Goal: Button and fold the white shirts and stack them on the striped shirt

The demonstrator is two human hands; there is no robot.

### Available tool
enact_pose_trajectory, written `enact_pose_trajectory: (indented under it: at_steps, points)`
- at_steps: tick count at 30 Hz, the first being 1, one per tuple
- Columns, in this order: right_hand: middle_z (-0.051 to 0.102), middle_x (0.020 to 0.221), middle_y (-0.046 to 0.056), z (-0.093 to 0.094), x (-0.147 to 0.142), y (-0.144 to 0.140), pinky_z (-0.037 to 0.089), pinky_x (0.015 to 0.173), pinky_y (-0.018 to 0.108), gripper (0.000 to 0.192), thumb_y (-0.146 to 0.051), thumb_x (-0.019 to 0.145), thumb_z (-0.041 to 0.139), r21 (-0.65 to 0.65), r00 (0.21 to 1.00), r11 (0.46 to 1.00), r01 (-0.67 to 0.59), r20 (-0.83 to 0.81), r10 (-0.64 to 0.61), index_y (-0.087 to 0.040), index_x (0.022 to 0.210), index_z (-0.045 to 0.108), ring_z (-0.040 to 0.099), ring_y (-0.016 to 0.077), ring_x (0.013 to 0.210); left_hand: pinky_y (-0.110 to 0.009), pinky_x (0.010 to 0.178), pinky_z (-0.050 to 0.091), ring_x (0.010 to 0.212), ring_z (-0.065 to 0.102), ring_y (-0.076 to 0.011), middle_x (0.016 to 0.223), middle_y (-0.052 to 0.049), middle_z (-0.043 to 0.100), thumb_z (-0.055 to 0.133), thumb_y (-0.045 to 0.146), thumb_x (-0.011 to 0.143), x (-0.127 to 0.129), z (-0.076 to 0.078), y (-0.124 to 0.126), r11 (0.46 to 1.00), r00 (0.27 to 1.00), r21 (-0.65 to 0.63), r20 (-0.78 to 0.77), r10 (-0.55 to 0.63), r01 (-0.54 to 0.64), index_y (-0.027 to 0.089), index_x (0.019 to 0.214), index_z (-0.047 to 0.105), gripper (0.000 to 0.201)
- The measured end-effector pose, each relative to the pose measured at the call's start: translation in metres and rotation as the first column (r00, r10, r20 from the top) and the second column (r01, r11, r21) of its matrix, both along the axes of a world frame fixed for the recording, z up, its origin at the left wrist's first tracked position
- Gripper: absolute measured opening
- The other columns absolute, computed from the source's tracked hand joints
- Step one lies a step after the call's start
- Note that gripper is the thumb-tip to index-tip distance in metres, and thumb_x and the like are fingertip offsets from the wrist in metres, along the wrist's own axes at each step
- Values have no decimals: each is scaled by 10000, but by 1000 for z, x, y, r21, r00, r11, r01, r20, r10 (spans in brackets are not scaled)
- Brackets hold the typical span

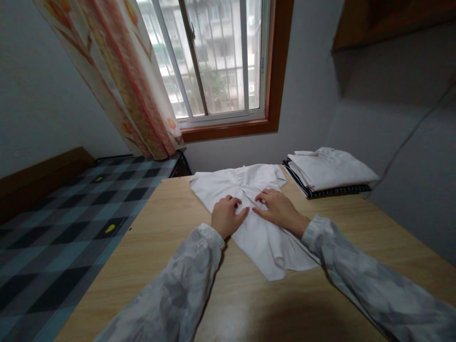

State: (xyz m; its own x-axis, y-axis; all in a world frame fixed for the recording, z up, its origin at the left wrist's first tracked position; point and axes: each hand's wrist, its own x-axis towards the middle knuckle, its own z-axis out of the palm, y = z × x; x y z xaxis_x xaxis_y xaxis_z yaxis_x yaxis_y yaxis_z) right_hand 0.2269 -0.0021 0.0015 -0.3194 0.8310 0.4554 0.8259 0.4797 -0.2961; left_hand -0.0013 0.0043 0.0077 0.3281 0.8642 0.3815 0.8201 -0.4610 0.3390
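Head view: a wooden tabletop (171, 266) fills the lower frame, with a checked bed cover (64, 223) lying along its left edge and a curtained window (217, 61) beyond its far edge. Near the middle of the far edge a white shirt (245, 209) is spread flat, presumably so that its creases can be pressed out; one end hangs toward the near side in a rumpled fold. At the far right corner a stack of folded clothes (331, 173) is kept squared and well apart from the shirt, white pieces on top and a dark striped one beneath. The right hand (281, 209) is laid palm-down on the shirt, fingers extended and grasping nothing. The left hand (226, 216) is rested beside it, fingers loosely curled on the cloth; whether a fold is pinched beneath cannot be told. The shirt's collar and buttons are hard to make out, and both sleeves are cut off by the lower frame.
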Motion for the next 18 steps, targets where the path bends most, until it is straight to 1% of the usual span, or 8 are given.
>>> enact_pose_trajectory:
  at_steps: [3,6,9,13,16,18]
  points:
    - [771,957,86,-3,-15,7,473,872,361,88,-293,946,753,-3,995,995,98,-10,-99,-209,963,769,691,254,918,-336,765,445,817,653,-212,938,-68,732,724,401,955,-1,-2,6,1000,996,-18,89,-1,3,214,1013,825,220]
    - [789,935,75,-10,-24,11,460,892,362,53,-205,943,710,16,990,993,121,-71,-119,-197,933,762,703,247,898,-321,755,443,810,658,-199,945,-61,744,742,340,927,-3,-4,9,1000,992,-26,125,-14,17,224,998,836,165]
    - [799,945,60,-12,-26,9,460,906,357,61,-192,944,706,43,979,994,97,-183,-88,-198,958,765,709,241,903,-315,766,450,811,669,-195,933,-57,764,750,291,894,-3,-6,10,999,986,-39,165,-16,23,210,942,821,118]
    - [808,970,46,-6,-32,3,474,865,337,95,-212,973,692,54,946,998,30,-324,-11,-211,991,785,710,220,887,-299,719,434,732,641,-176,853,-41,771,733,259,872,-3,-12,15,995,971,-98,240,3,21,196,889,799,93]
    - [808,988,47,-6,-40,-1,479,843,331,129,-204,983,683,42,935,998,-36,-351,48,-220,1032,801,708,211,882,-282,663,416,665,602,-162,774,-30,748,725,316,875,-5,-16,22,982,940,-189,338,39,27,188,888,800,149]
    - [801,969,46,-10,-45,-3,477,854,338,141,-193,982,684,49,935,997,-56,-348,70,-223,1042,807,701,210,870,-275,642,419,654,592,-160,763,-36,745,745,375,851,-6,-18,28,964,899,-258,434,54,66,173,883,798,212]
